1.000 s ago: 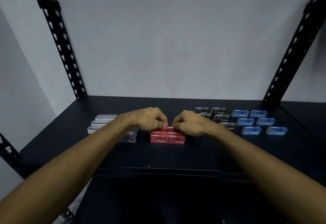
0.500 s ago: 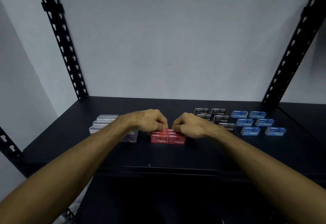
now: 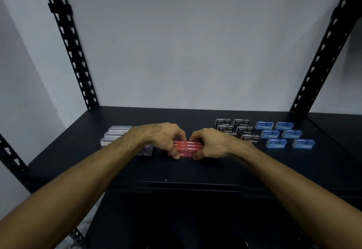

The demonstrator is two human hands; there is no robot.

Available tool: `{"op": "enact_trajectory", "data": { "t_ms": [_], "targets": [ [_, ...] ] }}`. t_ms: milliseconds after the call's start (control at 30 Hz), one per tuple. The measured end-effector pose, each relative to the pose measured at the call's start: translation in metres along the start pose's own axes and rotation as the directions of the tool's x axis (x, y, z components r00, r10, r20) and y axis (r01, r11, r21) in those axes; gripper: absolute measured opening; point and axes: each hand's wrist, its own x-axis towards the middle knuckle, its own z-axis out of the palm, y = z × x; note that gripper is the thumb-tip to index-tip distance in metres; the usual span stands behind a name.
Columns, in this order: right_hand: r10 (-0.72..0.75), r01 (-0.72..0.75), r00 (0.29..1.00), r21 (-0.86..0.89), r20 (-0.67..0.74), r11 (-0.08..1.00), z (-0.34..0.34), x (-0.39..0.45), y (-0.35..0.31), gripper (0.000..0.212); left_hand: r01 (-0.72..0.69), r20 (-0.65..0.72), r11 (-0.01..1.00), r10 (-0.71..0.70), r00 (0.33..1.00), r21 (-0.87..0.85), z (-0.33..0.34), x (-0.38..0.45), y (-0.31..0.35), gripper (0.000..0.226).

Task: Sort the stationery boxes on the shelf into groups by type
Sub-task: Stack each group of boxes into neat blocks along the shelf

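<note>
Your left hand and right hand pinch the block of red cardboard staple boxes from either end, its long axis running between them, mid-shelf near the black metal shelf's front edge.

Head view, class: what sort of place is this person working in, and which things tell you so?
Probably a storeroom or stock corner, though that is a guess. A black metal shelf with slotted uprights stands against a bare wall, and small staple boxes sit in colour groups: red, black, blue.
</note>
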Motion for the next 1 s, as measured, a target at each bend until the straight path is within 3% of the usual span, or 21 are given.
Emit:
{"op": "enact_trajectory", "data": {
  "t_ms": [700, 867, 1000],
  "targets": [
    [-0.015, 0.014, 0.999, -0.015, -0.052, 1.000, 0.003, -0.003, 0.001, 0.046, -0.013, -0.023, 0.999, 0.013, 1.000, 0.037, 0.002, -0.001, 0.002, 0.052],
    [-0.012, 0.012, 0.992, -0.001, -0.129, 1.000, -0.008, -0.010, 0.004, 0.069, 0.029, -0.035, 0.999, -0.028, 0.999, 0.020, -0.004, -0.007, 0.006, 0.086],
    [0.050, -0.034, 0.965, 0.068, -0.258, 0.997, -0.030, -0.024, 0.020, 0.056, 0.022, -0.109, 0.999, -0.026, 0.994, -0.038, -0.015, -0.008, 0.015, 0.095]
  ]
}}
